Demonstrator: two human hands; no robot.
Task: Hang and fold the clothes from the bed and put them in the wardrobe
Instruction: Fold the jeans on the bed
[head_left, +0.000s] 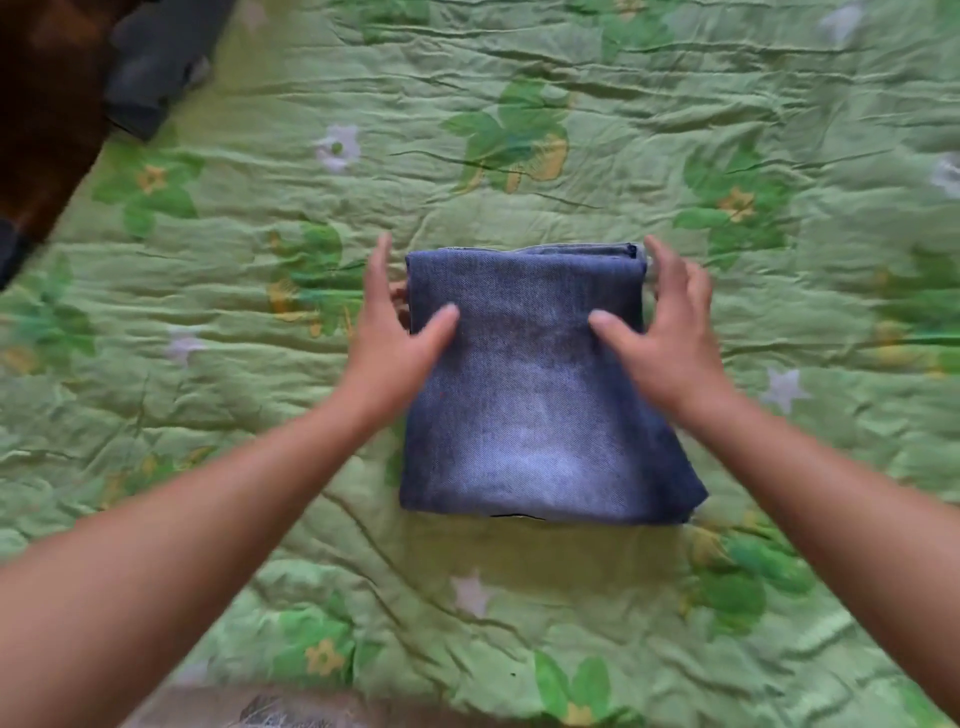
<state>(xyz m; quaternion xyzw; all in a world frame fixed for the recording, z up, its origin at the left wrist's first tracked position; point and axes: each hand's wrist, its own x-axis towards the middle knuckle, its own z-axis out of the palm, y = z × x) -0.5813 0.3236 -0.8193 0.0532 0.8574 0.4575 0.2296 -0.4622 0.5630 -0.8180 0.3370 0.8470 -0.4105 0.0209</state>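
From the head view, the folded jeans (530, 395) lie flat on the green flowered bedspread (675, 130), about mid-bed and squarely in front of the person. The bundle's longer side runs away from them, from the near edge toward the far one.

The left hand (395, 332) stands against the bundle's left side, with fingers straight and a thumb resting on top of the denim. The right hand (670, 338) mirrors it on the right side, its fingers loosely bent at the edge and its thumb on top too. Both sit at the far half of the bundle. Neither is clamped round the cloth, and both look open, though the blur hides whether any fingertips have slipped underneath.

So the jeans lie between the two hands, equally near each. A lift, I would judge, calls for both to scoop in from the sides together so the folds hold.

A dark garment (156, 67) lies at the far left corner.
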